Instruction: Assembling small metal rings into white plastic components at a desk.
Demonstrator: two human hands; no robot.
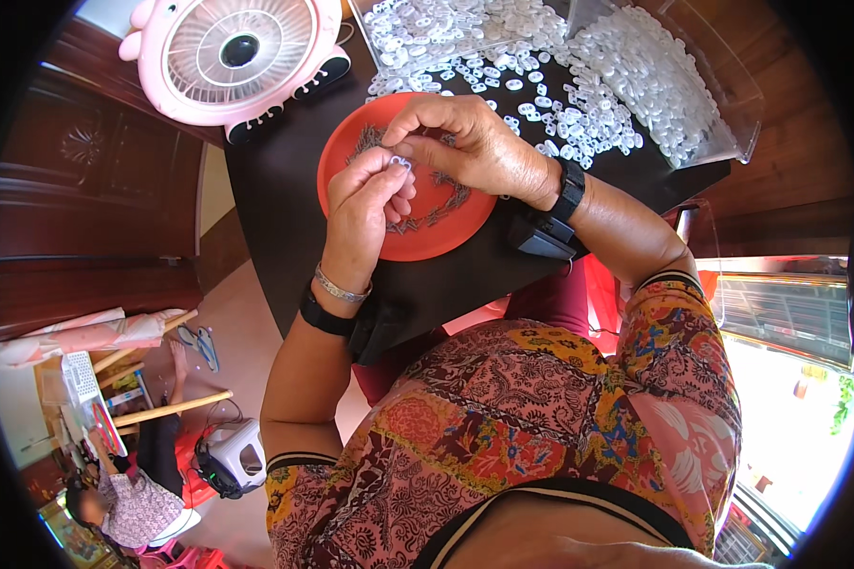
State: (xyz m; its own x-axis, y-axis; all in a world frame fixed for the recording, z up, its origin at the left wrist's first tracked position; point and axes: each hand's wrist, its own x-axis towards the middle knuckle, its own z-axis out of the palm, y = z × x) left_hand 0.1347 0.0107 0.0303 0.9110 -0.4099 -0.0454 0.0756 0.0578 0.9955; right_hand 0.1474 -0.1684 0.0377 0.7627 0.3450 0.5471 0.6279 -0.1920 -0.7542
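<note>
A: What is hard to make out?

B: The dark worktop (pixel 285 237) runs under the forearms, so its near edge is hidden. The small dark metal bits (pixel 446 204) in the orange plate (pixel 351 152) are too fine to identify.

A: And the hands?

B: Both are curled over the plate. The left hand (pixel 362 213) pinches 1 small white plastic piece (pixel 400 162); the right hand (pixel 465 142) closes its fingertips on that piece from above.

A: Room around them?

B: Beyond the right hand lies a heap of white pieces (pixel 579 104) with a clear tray (pixel 731 95); a pink fan (pixel 228 57) stands beyond the left.
</note>
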